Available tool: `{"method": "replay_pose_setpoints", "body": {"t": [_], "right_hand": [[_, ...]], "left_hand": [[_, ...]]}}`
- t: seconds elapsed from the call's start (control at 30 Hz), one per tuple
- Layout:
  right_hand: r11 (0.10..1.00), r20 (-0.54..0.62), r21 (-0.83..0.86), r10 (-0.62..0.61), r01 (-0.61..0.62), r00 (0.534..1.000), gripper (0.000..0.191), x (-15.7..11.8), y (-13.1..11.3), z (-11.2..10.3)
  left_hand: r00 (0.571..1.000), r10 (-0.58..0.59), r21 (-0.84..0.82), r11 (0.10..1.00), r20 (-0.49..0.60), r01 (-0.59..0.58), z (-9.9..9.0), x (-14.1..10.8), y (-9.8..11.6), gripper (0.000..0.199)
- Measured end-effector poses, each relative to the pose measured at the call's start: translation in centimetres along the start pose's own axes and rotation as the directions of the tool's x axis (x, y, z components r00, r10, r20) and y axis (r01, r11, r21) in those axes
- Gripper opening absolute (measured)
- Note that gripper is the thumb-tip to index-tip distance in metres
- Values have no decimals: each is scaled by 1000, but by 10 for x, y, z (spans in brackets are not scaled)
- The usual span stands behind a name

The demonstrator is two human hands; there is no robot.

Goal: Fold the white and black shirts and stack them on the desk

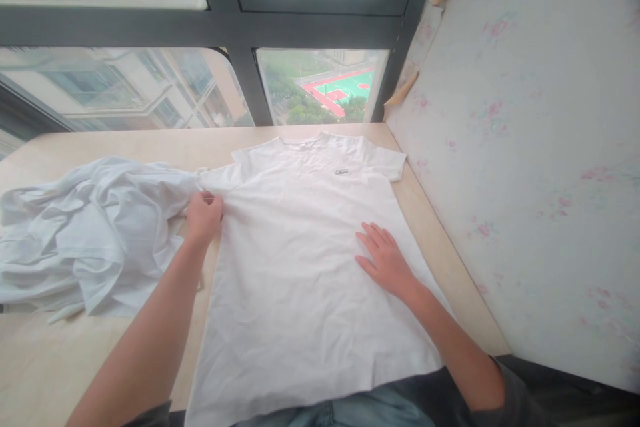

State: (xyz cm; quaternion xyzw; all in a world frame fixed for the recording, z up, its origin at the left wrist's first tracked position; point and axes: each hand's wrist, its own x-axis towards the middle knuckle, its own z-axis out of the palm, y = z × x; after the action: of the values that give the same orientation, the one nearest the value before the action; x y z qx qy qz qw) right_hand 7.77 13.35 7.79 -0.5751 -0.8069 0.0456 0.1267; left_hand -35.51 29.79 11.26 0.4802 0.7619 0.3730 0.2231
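Note:
A white T-shirt [295, 267] lies spread front side up, its collar toward the window and small dark print on the chest. My left hand [204, 215] is closed at the shirt's left edge, just below the left sleeve, pinching the fabric there. Flat on the shirt's right half rests my right hand [383, 255], fingers spread and holding nothing. Shallow wrinkles run across the shirt, and its bottom hem reaches my lap.
A crumpled heap of white cloth [95, 233] lies left of my left forearm on the pale wooden surface [65, 353]. Dark window frames [320, 30] stand beyond the far edge. A flower-patterned wall [540, 167] borders the right side.

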Motion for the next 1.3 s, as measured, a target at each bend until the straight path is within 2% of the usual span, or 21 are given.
{"method": "replay_pose_setpoints", "body": {"t": [0.1,0.17,0.23,0.27,0.33,0.43,0.53,0.63,0.7,0.77,0.83,0.93,1.1,1.2,1.3], "right_hand": [[1000,-32,-7,21,-21,999,49,-14,4,-3],[998,-65,-21,56,-57,996,49,-26,11,-2],[995,-94,-40,83,-87,992,50,-40,18,-1],[994,-103,-52,87,-92,991,50,-47,21,0],[993,-113,-79,81,-91,990,50,-59,23,1],[991,-118,-113,60,-74,991,50,-73,18,-1],[989,-131,-117,70,-85,989,46,-77,11,-8],[983,-134,-86,150,-163,980,37,-65,12,-20],[973,-113,-40,222,-228,969,36,-46,18,-26],[965,-100,40,263,-260,960,38,-15,28,-30],[965,-112,130,243,-229,963,38,26,38,-27],[980,-123,144,156,-138,980,42,98,50,-15],[994,-19,-21,103,-103,995,51,208,58,11],[990,48,-91,108,-103,993,54,249,66,21],[977,66,-125,181,-171,981,57,271,85,28]], "left_hand": [[996,75,125,990,-37,-70,-7,-20,-3,57],[981,196,245,951,-1,-190,-9,-48,-8,60],[935,341,370,859,98,-352,-10,-87,-17,59],[915,375,392,827,149,-403,-10,-108,-22,60],[859,438,511,692,264,-510,-12,-149,-35,62],[821,469,613,557,325,-561,-17,-189,-51,60],[809,485,646,509,331,-569,-23,-198,-59,61],[803,486,655,487,346,-577,-26,-190,-56,60],[805,475,659,484,356,-576,-25,-180,-48,59],[806,472,653,490,358,-577,-21,-166,-35,57],[797,487,628,506,358,-591,-13,-146,-17,54],[785,497,576,539,371,-614,10,-103,17,48],[771,488,566,527,409,-634,63,-16,64,47],[781,458,584,520,425,-623,91,26,73,48],[799,416,599,529,435,-602,107,54,69,49]]}}
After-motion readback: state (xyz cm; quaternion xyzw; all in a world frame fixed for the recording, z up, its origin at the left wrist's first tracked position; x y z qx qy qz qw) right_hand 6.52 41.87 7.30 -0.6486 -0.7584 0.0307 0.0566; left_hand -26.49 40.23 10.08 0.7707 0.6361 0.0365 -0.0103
